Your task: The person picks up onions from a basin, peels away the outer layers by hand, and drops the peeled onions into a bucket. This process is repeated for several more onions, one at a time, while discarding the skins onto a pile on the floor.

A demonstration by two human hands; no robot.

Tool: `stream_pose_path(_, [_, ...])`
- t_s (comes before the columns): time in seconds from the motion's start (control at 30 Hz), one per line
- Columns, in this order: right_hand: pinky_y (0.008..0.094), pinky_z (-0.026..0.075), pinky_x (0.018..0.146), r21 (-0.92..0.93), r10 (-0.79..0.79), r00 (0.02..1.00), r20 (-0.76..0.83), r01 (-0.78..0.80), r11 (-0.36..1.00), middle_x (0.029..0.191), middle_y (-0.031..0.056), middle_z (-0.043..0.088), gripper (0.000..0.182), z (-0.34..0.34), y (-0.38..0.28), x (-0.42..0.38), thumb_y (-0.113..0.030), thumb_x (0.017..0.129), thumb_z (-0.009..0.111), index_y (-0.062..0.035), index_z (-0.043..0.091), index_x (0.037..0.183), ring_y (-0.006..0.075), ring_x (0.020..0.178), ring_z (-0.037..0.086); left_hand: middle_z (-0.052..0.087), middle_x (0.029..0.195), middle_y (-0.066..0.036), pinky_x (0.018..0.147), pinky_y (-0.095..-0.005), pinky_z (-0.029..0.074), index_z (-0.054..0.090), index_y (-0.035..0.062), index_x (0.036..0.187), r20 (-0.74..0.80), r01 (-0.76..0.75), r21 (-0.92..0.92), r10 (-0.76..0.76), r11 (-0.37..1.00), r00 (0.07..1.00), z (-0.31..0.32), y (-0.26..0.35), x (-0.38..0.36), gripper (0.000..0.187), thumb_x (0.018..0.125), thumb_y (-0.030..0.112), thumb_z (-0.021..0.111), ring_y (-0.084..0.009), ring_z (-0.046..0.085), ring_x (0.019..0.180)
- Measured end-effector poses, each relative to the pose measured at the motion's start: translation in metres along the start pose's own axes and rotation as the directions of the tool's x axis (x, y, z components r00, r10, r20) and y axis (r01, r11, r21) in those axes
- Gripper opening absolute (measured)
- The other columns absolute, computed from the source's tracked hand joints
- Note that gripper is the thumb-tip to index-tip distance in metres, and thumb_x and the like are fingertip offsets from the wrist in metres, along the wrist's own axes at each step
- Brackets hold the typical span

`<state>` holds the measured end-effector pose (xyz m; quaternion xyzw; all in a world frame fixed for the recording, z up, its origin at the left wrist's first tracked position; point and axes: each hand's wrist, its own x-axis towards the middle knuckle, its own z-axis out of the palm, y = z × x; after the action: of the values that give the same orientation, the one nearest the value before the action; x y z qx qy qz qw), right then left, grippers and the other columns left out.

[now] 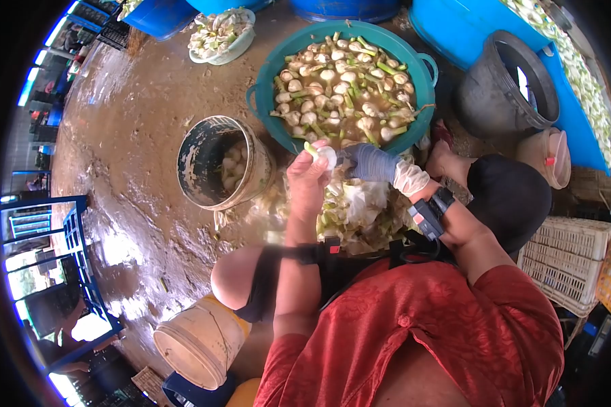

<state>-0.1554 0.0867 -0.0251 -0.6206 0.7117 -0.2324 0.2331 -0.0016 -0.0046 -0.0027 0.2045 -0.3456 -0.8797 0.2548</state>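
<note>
My bare left hand (307, 178) is closed around a white garlic bulb (327, 157) with a short green stem. Right beside the bulb, my right hand (373, 163), in a grey-blue glove, has its fingers curled; whatever they hold is hidden. Both hands are just in front of a large teal tub (263, 117), where many garlic bulbs (327, 74) with cut stems float in brown water. Beneath my hands lies a heap of garlic skins and leaf scraps (360, 210). To the left, a dirty bucket (256, 169) has some pale bulbs at its bottom.
A pale basin (229, 55) of garlic trimmings sits at the far left on the wet, muddy floor (129, 136). On the right are a black bucket (482, 95), a blue container (577, 102) and white crates (567, 261). A cream bucket (197, 346) lies by my left leg.
</note>
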Motion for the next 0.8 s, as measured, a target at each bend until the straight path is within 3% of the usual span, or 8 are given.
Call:
stream_pose_path(0.03, [0.0277,0.049,0.069,0.298,0.073,0.997,-0.032,-0.06,0.953,0.081,0.0102,0.065,0.016,-0.013,-0.017,-0.006,-0.011,0.078,0.064,0.0003,0.06,0.089,0.0178,0.073,0.061,0.064,0.09,-0.005,0.054,-0.0176,0.042,0.055,-0.0014,0.114,-0.012,-0.033,0.051,0.034,0.998,0.999,-0.001,0.0,0.001,0.035,0.082,0.008,0.066,-0.0079,0.057,0.071])
stream_pose_path(0.07, [0.0278,0.049,0.07,0.692,0.239,0.97,-0.039,-0.146,0.707,0.086,0.0089,0.066,0.02,-0.002,-0.013,-0.005,-0.016,0.082,0.065,0.0011,0.062,0.092,0.0139,0.076,0.06,0.064,0.091,-0.004,0.06,-0.0173,0.044,0.056,-0.0008,0.113,-0.026,-0.05,0.067,0.051,0.997,0.998,0.002,0.002,0.0,0.035,0.081,0.008,0.067,-0.0081,0.057,0.074])
stream_pose_path(0.2, [0.0301,0.049,0.069,0.689,0.136,0.917,-0.375,0.178,0.702,0.084,0.0083,0.066,0.025,-0.02,-0.032,-0.004,-0.017,0.079,0.068,-0.0025,0.064,0.1,0.0158,0.075,0.062,0.064,0.092,-0.004,0.061,-0.0166,0.044,0.057,0.0004,0.113,-0.024,-0.18,0.203,0.189,0.962,0.982,0.007,-0.006,0.002,0.035,0.08,0.006,0.069,-0.007,0.057,0.075])
stream_pose_path(0.23, [0.0301,0.049,0.069,0.688,0.138,0.916,-0.377,0.177,0.704,0.084,0.0083,0.066,0.025,-0.022,-0.031,-0.005,-0.017,0.079,0.068,-0.0025,0.064,0.1,0.0158,0.075,0.062,0.064,0.092,-0.003,0.059,-0.0168,0.042,0.058,0.0007,0.111,-0.023,-0.209,0.252,0.222,0.945,0.975,0.008,-0.008,0.003,0.034,0.079,0.006,0.069,-0.0062,0.056,0.073])
stream_pose_path(0.3, [0.0339,0.05,0.07,0.179,-0.053,0.899,-0.434,0.143,0.973,0.087,0.0124,0.065,0.03,-0.026,-0.033,-0.005,-0.013,0.075,0.069,-0.0043,0.064,0.103,0.0254,0.078,0.063,0.064,0.091,-0.003,0.057,-0.017,0.04,0.059,0.001,0.109,-0.024,-0.237,0.299,0.256,0.924,0.966,0.006,-0.012,0.003,0.033,0.078,0.005,0.07,-0.0055,0.055,0.072])
stream_pose_path(0.43, [0.0381,0.049,0.064,0.1,0.066,0.906,-0.418,-0.026,0.995,0.078,0.0142,0.063,0.014,-0.033,-0.043,-0.007,-0.014,0.074,0.061,-0.0046,0.065,0.084,0.0319,0.07,0.061,0.064,0.09,-0.004,0.057,-0.0188,0.04,0.062,0.0016,0.102,-0.025,-0.193,0.362,0.217,0.912,0.976,-0.001,-0.013,-0.002,0.025,0.078,0.004,0.07,-0.007,0.056,0.074])
stream_pose_path(0.57, [0.0364,0.049,0.064,0.242,0.169,0.924,-0.342,-0.087,0.966,0.077,0.0157,0.063,0.012,-0.023,-0.027,-0.005,-0.011,0.074,0.06,-0.004,0.064,0.083,0.0333,0.07,0.061,0.065,0.092,-0.007,0.057,-0.0196,0.042,0.063,0.003,0.099,-0.058,-0.073,0.207,0.086,0.976,0.995,-0.003,-0.006,-0.001,0.021,0.079,0.004,0.068,-0.0104,0.059,0.078])
stream_pose_path(0.8, [0.0312,0.05,0.072,0.694,0.208,0.929,-0.307,0.069,0.716,0.086,0.0098,0.064,0.012,-0.033,-0.035,-0.01,-0.007,0.08,0.065,0.0,0.063,0.09,0.0174,0.079,0.063,0.063,0.101,-0.009,0.077,-0.0335,0.051,0.061,0.0057,0.096,-0.036,-0.137,-0.032,0.136,0.99,0.99,-0.005,-0.007,0.0,0.012,0.084,0.003,0.061,-0.0187,0.061,0.09])
